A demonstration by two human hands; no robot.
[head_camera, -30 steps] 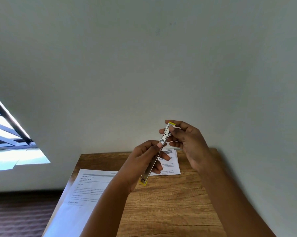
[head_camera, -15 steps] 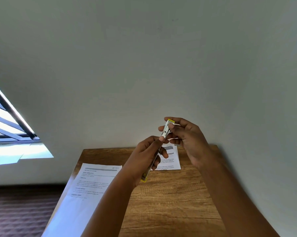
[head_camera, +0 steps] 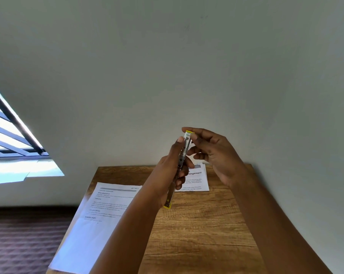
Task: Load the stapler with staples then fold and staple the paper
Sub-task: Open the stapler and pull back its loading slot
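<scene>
Clearly the loading step is in hand: the person holds the stapler (head_camera: 182, 161) up in the air above the wooden worktop (head_camera: 197, 230), between the two hands and in front of the pale wall. It is a slim metal stapler with yellow ends. The left hand (head_camera: 167, 175) grips its lower half, fingers curled round the body and the thumb laid up along it. The right hand (head_camera: 212, 153) pinches the upper end between thumb and forefinger, the other fingers loosely bent below.

To do this step well, my judgement is that the left hand should keep the body steady while the right works only the top end, drawing or lifting the magazine part straight along the body, not twisting it sideways, since thin metal rails bind easily. Whether the stapler is open yet, or whether any staples are in it, I cannot tell; the parts are too small and partly hidden by fingers.

Its long axis runs steeply, near upright, leaning a little: the upper yellow end points up and away toward the wall, the lower yellow end points down toward the person and the worktop.

Two printed papers lie on the worktop, a large sheet (head_camera: 100, 214) at the left edge and a smaller paper (head_camera: 199, 180) at the back, behind the hands.
</scene>
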